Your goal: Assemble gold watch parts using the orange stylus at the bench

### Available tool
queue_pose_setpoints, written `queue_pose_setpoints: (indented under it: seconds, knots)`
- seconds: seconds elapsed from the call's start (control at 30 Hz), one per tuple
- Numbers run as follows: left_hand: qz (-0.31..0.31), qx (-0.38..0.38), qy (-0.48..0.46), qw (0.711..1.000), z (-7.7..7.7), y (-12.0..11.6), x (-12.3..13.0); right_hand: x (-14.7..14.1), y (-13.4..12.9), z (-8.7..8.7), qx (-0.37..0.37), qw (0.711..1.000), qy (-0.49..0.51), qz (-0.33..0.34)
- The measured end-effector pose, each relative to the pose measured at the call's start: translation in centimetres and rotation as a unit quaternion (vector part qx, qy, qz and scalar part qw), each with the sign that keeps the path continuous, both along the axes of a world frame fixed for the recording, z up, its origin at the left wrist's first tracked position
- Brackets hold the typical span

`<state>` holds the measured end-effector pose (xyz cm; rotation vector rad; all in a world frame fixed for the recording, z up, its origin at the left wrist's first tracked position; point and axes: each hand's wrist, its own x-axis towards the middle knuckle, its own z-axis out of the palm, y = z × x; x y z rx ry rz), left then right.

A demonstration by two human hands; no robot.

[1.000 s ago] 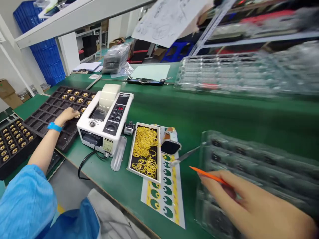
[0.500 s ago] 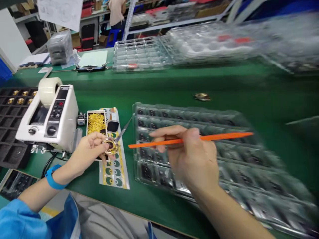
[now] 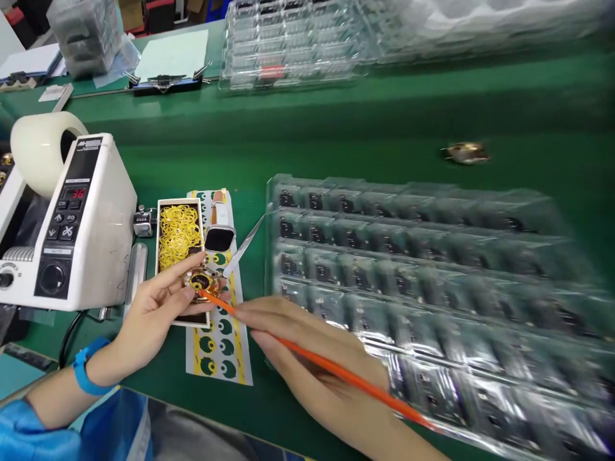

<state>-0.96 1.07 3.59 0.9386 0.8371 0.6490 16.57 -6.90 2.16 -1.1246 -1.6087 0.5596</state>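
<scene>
Left grip (image 3: 154,314): grasping gold part (image 3: 202,280), fingers behind, thumb on the near face. Held up over the near end of the box (image 3: 157,256) and the sheet (image 3: 243,368), open face towards the wearer, presumably to keep the inside in sight and reachable.

Right grip (image 3: 317,358): grasping orange stick (image 3: 355,379) like a pen, long tail out over the wrist. Tip is at the gold part's face; contact looks likely but blur hides it. Pen hold probably for fine tip control.

Box of yellow rings (image 3: 179,227) sits right under the hands, likely for short reach. Watch (image 3: 220,238) lies on the sheet, just right of the box. Metal blade (image 3: 245,245) angles from the sheet towards the clear tray (image 3: 271,256), which takes up the right side. Tape machine (image 3: 91,243) stands left, counter (image 3: 143,221) beside it. Second gold part (image 3: 466,152) lies on the worktop (image 3: 336,141), far right.
</scene>
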Motion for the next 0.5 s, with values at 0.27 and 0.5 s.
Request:
queue_pose_setpoints:
  seconds: [0.27, 0.5]
  knots:
    - [-0.018, -0.005, 0.051, 0.999, -0.1, 0.2, -0.7, 1.2, 0.0, -0.4, 0.174, 0.947, -0.263, 0.057]
    - [-0.026, -0.020, 0.037, 0.999, -0.2, 0.5, -0.2, 1.2, -0.2, -0.3, 0.175, 0.946, -0.258, 0.087]
